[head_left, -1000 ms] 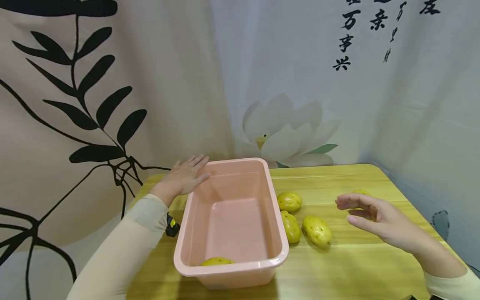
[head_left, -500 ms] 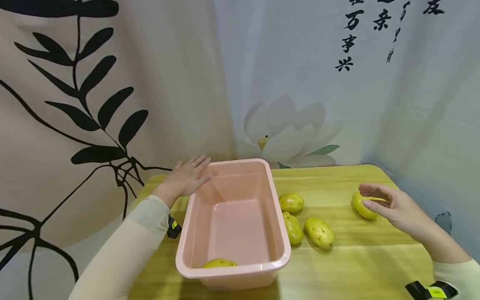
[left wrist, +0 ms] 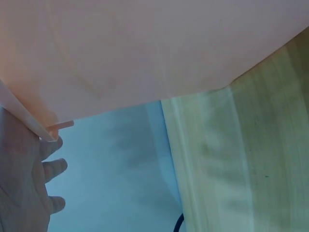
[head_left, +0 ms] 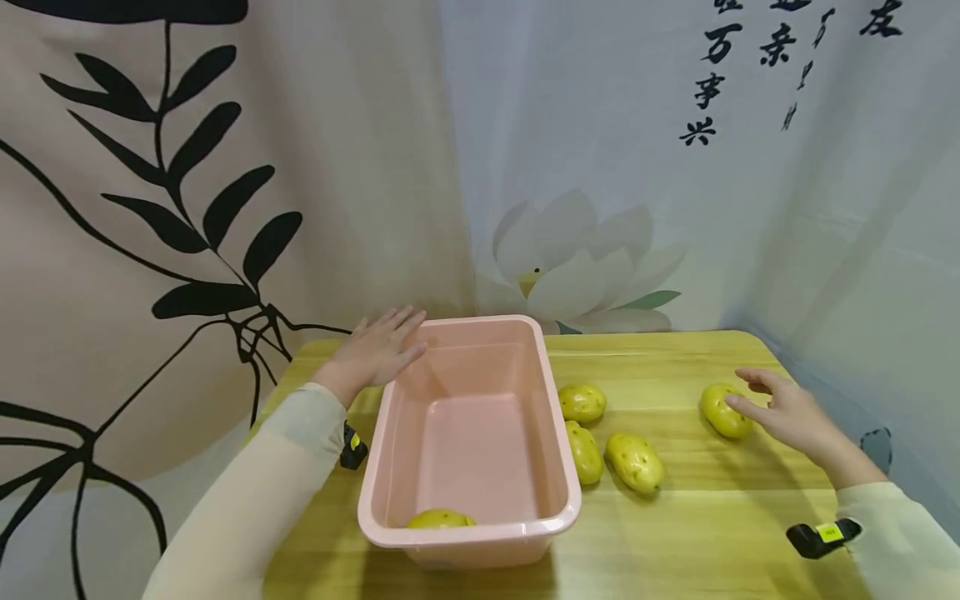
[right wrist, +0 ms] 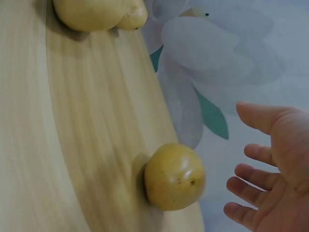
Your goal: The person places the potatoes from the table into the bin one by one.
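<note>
A pink plastic basin (head_left: 483, 450) stands on the wooden table, with one yellow potato (head_left: 441, 518) inside at its near end. My left hand (head_left: 375, 357) rests flat on the basin's far left rim, fingers straight; the left wrist view shows its fingertips past the rim (left wrist: 29, 118). At the right of the table lies a single potato (head_left: 724, 410). My right hand (head_left: 791, 417) hovers at that potato's right side with thumb and fingers spread. In the right wrist view a gap shows between the fingers (right wrist: 248, 191) and the potato (right wrist: 175, 177).
Three more potatoes lie close to the basin's right side: one at the back (head_left: 582, 403), one against the wall (head_left: 585, 452), one farther right (head_left: 634, 463). A printed curtain (head_left: 600, 167) hangs behind the table (head_left: 697, 533).
My right hand has moved right, to the lone potato at the right side, which it earlier covered from view. The left hand stays on the rim, and the basin keeps its place.
</note>
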`<action>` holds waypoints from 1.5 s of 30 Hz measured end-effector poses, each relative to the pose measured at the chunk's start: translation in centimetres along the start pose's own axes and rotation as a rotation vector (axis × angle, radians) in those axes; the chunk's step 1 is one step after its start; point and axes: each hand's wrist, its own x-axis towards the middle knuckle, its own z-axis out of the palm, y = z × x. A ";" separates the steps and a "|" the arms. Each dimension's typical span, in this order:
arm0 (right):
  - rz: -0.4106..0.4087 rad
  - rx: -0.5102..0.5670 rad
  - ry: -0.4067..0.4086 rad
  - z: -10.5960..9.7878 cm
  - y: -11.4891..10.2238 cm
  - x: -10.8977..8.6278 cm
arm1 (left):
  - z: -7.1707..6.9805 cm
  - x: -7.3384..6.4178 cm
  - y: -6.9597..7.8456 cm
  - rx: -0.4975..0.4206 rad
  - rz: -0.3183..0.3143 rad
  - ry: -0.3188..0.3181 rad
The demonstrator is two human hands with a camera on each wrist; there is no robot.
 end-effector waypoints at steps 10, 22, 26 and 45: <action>0.041 0.035 -0.065 2.5 1.1 2.3 | 0.8 -0.5 -0.8 0.027 0.001 0.025; 0.113 0.046 -0.110 3.1 2.2 3.4 | 0.6 -0.3 -0.6 0.002 0.013 0.034; 0.122 0.026 -0.106 3.3 2.7 3.6 | 0.5 -0.2 -0.4 0.019 0.006 0.026; 0.152 -0.011 -0.106 3.6 4.3 3.8 | 0.3 0.2 -0.1 0.011 0.007 0.024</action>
